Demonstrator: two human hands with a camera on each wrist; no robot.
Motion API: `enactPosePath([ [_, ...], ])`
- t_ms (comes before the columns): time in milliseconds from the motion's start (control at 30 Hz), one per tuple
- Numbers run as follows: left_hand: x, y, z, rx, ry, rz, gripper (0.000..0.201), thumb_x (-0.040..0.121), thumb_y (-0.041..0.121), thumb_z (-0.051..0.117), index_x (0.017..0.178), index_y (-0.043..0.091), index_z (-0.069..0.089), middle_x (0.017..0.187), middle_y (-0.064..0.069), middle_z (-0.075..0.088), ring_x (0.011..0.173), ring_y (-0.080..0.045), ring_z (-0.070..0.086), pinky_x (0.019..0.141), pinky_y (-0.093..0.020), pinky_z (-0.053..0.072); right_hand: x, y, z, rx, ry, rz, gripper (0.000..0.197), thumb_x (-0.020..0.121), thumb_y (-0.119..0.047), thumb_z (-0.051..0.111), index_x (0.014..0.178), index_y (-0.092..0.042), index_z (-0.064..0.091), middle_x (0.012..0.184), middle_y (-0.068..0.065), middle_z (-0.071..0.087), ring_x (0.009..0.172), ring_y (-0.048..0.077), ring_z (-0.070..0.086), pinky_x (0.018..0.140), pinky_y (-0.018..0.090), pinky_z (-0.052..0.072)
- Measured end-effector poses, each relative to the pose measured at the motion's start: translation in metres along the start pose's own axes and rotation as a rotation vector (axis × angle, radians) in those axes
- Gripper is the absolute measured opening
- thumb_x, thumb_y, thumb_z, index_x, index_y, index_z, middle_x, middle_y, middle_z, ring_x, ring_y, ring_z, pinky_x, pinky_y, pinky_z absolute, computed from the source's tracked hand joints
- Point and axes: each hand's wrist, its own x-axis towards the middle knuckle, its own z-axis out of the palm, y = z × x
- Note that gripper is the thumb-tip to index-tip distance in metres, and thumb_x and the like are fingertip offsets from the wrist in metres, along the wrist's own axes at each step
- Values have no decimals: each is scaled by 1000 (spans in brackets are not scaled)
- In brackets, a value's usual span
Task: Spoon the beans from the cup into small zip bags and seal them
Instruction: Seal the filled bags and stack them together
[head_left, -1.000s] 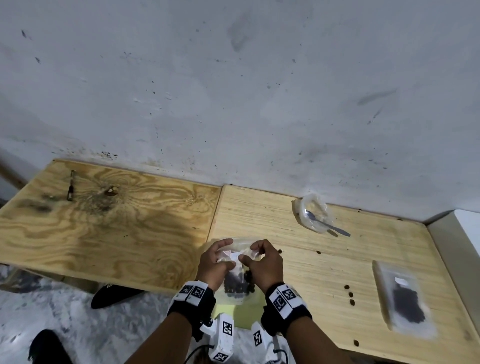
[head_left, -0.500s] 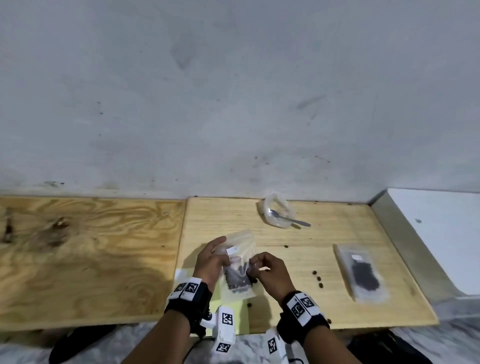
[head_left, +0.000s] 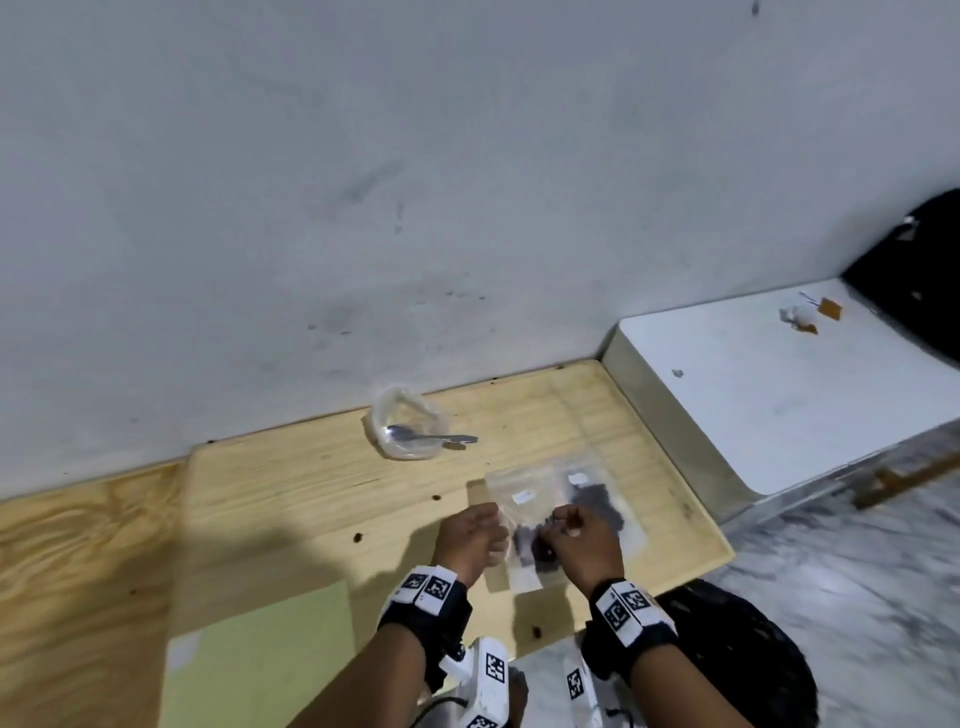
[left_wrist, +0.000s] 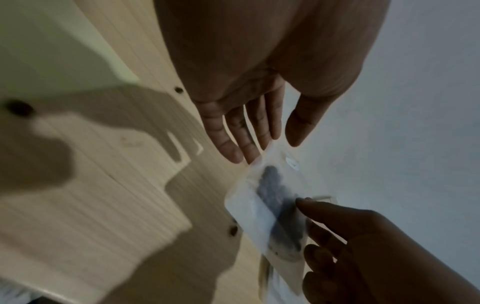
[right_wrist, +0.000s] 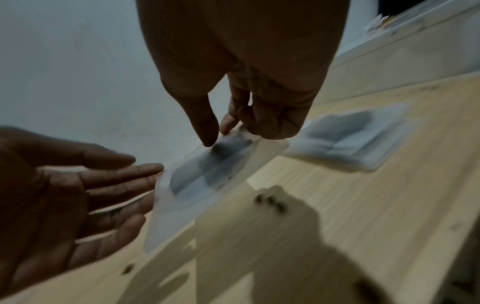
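Note:
A small clear zip bag (head_left: 524, 512) with dark beans in its lower part hangs just above the wooden table (head_left: 311, 483). My right hand (head_left: 563, 522) pinches its side between thumb and forefinger (right_wrist: 218, 135). My left hand (head_left: 483, 525) lies open with straight fingers touching the bag's (left_wrist: 272, 195) other edge, thumb apart (left_wrist: 270, 148). A second bean-filled bag (head_left: 597, 499) lies flat on the table right behind the held one (right_wrist: 350, 139). The clear plastic cup (head_left: 408, 428) lies by the wall with the metal spoon (head_left: 436, 439) in it.
Loose beans (head_left: 357, 538) are scattered on the table, one near the front edge (head_left: 536, 631). A pale green sheet (head_left: 260, 654) covers the near left. A white ledge (head_left: 779, 384) borders the table on the right. A dark object (head_left: 737, 654) sits on the floor.
Both hands have carried the bag to the right, up to the filled bag on the table. My left hand has given up its pinch and now only touches the bag with straight fingers.

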Motion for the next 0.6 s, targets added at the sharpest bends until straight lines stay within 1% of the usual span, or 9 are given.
enactPosePath([
  [100,24,2,51,-7,-53,-60,58,74,-6,67,130,1,52,111,-15,57,65,-23,55,55,-27,45,29,14,-29,-112,57,-16,18,83,-26,71,96,-16,66,88,2,60,89,25,63,70,24,40],
  [167,40,2,79,-2,-50,-77,64,72,-6,67,133,3,49,123,-17,57,68,-24,56,58,-29,46,45,16,-47,-111,77,-13,18,82,-22,71,97,-12,70,89,4,62,88,26,63,71,25,42],
  [200,49,0,89,1,-51,-77,65,71,-5,67,133,5,50,130,-20,55,69,-24,56,60,-30,46,53,17,-54,-107,81,-17,18,81,-22,71,97,-13,71,94,5,65,90,27,64,72,26,45],
  [267,66,-2,105,13,-54,-84,60,71,-4,66,127,10,54,136,-21,52,80,-27,60,67,-34,50,71,23,-62,-146,61,-20,16,81,-27,70,95,-18,70,103,5,66,95,27,65,77,28,50],
  [300,73,-4,111,28,-41,-85,55,72,-4,66,124,13,56,136,-18,53,86,-29,62,73,-36,52,78,26,-65,-171,36,-22,17,82,-29,69,95,-20,69,106,4,65,97,26,65,78,29,51],
  [333,76,-3,114,43,-30,-86,52,75,-4,66,122,15,57,135,-16,55,89,-29,62,75,-36,52,82,26,-67,-194,12,-23,19,82,-31,69,98,-21,67,110,4,63,99,26,64,80,30,50],
  [400,80,-1,120,69,-7,-89,47,78,-2,65,120,16,59,132,-13,57,88,-27,59,73,-34,51,90,31,-68,-235,-35,-8,27,82,-33,70,106,-24,63,118,5,58,103,26,62,83,32,50],
  [500,80,1,121,133,-2,-90,44,74,6,66,116,19,60,129,-15,59,89,-27,60,69,-33,51,96,36,-68,-306,-103,11,41,81,-33,71,118,-24,58,126,4,52,109,27,59,86,32,47],
  [600,80,3,120,166,-12,-125,38,81,7,64,117,19,60,124,-10,62,93,-26,61,70,-31,51,99,37,-68,-323,-136,18,44,76,-37,73,116,-26,57,126,3,53,106,25,60,88,36,51],
])
